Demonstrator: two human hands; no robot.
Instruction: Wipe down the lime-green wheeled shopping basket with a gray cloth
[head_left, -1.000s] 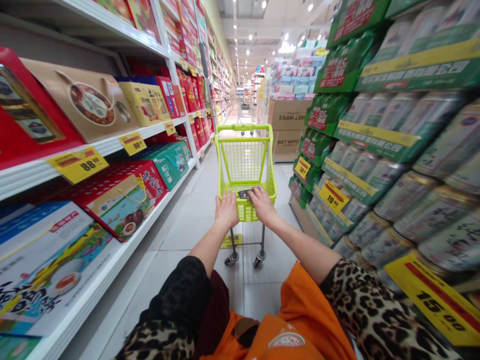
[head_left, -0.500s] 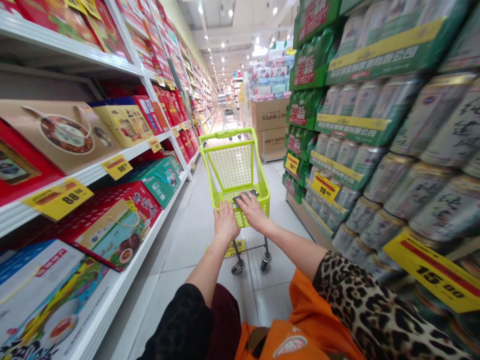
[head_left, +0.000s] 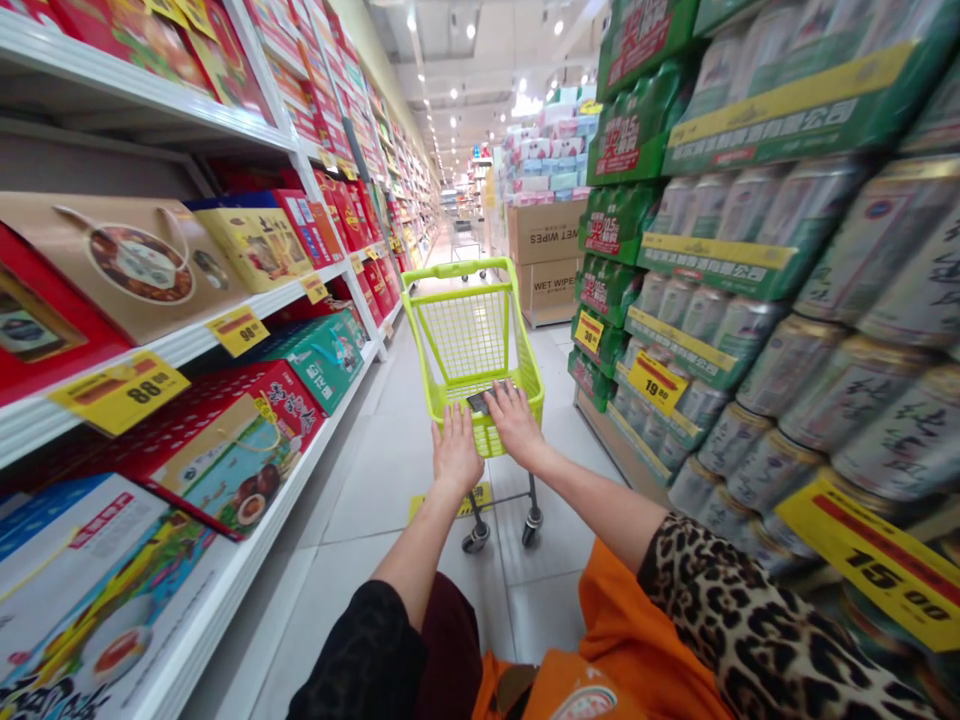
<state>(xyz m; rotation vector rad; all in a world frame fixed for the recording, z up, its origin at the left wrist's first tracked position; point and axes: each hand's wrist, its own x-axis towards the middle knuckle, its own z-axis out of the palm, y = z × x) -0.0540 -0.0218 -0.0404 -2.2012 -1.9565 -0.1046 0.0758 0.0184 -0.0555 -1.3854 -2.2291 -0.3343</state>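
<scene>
A lime-green plastic shopping cart (head_left: 463,330) stands in front of me on dark wheels, its basket of open mesh. My left hand (head_left: 456,455) lies on the left part of its near rim, fingers stretched forward, palm down. To the right, my right hand (head_left: 514,420) rests over the same rim with its fingers spread and extended. Beside its fingertips is a dark flat rectangular thing (head_left: 480,402), partly hidden by the hand; I cannot tell exactly what it is. The undersides of both hands are out of sight.
Shelves with gift boxes (head_left: 247,455) and yellow price tags line the left side. Stacked packs of cans (head_left: 712,265) rise close on the right. Further ahead stand wet-wipe cartons (head_left: 551,240) and another cart (head_left: 465,238) in the aisle.
My right hand has shifted slightly right, and more of the dark flat thing shows beside its fingers. The left hand stays on the rim. The whole view has shifted slightly.
</scene>
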